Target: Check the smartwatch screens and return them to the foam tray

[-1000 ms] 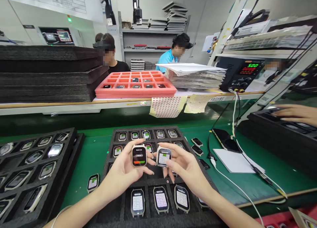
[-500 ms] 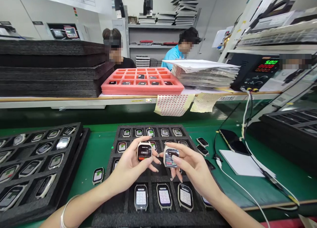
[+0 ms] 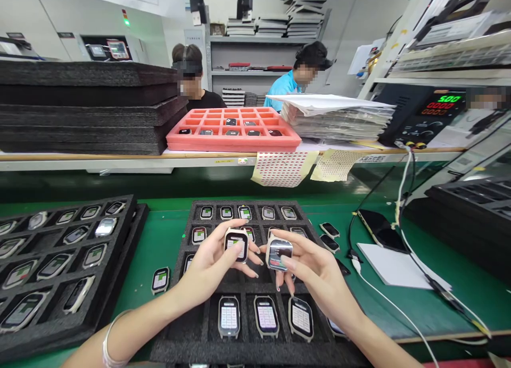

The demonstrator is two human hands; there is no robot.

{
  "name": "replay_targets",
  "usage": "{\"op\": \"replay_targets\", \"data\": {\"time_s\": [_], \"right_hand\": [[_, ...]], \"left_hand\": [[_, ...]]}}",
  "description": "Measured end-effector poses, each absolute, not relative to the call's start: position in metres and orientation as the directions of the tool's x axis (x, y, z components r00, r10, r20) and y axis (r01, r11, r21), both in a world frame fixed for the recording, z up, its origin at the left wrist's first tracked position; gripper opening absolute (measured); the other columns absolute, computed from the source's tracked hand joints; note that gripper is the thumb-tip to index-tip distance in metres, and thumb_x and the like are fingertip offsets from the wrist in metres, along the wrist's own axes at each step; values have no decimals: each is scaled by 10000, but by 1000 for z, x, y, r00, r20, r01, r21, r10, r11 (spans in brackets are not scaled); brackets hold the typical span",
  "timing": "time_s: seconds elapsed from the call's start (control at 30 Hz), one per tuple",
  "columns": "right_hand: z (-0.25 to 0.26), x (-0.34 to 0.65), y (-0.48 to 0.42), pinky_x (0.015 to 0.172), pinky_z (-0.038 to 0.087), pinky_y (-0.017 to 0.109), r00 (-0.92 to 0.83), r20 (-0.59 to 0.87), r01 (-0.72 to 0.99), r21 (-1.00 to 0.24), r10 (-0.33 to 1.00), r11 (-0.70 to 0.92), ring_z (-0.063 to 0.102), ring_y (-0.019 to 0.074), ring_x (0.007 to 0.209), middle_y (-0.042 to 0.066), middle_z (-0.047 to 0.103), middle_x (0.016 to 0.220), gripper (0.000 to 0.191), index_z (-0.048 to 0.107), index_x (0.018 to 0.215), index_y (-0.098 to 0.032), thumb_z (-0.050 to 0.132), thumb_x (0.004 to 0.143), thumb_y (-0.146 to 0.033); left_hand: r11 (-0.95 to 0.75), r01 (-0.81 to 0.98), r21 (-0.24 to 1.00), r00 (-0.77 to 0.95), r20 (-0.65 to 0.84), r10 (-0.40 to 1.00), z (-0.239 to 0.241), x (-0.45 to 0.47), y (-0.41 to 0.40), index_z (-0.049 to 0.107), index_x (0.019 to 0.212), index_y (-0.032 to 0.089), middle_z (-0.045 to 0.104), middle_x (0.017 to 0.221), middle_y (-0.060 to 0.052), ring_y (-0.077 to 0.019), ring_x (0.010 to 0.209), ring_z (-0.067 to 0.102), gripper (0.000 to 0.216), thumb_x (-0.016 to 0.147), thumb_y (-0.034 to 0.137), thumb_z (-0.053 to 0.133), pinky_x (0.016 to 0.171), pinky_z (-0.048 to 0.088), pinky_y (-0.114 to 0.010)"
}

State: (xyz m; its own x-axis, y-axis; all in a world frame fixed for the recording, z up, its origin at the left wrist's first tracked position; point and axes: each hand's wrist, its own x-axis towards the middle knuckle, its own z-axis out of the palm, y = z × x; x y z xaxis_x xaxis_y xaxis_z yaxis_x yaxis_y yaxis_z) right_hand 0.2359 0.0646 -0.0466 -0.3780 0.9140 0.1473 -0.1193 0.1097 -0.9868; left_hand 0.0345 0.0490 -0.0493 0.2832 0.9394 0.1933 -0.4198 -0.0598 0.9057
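Note:
My left hand (image 3: 209, 267) holds a square smartwatch body (image 3: 236, 244) with a lit screen, thumb resting on its face. My right hand (image 3: 315, 272) grips a second smartwatch body (image 3: 278, 253), also lit, thumb on the screen. Both are held side by side just above a black foam tray (image 3: 187, 336) whose pockets carry several more watch bodies with bright screens, such as the row nearest me (image 3: 265, 315). The tray lies on a green conveyor belt (image 3: 167, 240).
Another black foam tray (image 3: 120, 235) of watches lies at left; a loose watch (image 3: 160, 279) sits between trays. At right lie loose watches (image 3: 329, 235), a dark phone (image 3: 379, 235), white pad (image 3: 393, 264) and cables. Beyond stand a pink tray (image 3: 233, 141), foam stacks, power supply (image 3: 423, 115) and two people.
The left watch's screen changed from a dark display with a red-green bar to a lighter one. My thumbs shifted on both screens. A co-worker's hand at right left the view.

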Motion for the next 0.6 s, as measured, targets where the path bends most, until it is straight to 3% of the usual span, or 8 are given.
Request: {"op": "replay_targets", "data": {"time_s": [0.33,0.6], "right_hand": [[-42,233,61,460,537,251,-395,81,-60,-996,915,62,653,179,666,99,676,961,501,518,1283,-205,681,812,-248],[-49,236,62,458,528,242,-414,130,-122,-989,901,86,669,178,644,70,683,878,444,554,1256,-202,651,825,-251]], "left_hand": [[-81,-460,884,269,226,936,-49,34,47,476,1285,218,594,1045,-94,-235,912,614,563,768,158,690,768,563,-373],[-74,-388,919,250,181,951,-51,36,48,437,1305,202,612,1003,-89,-215,892,624,479,859,186,611,730,578,-336]]}}
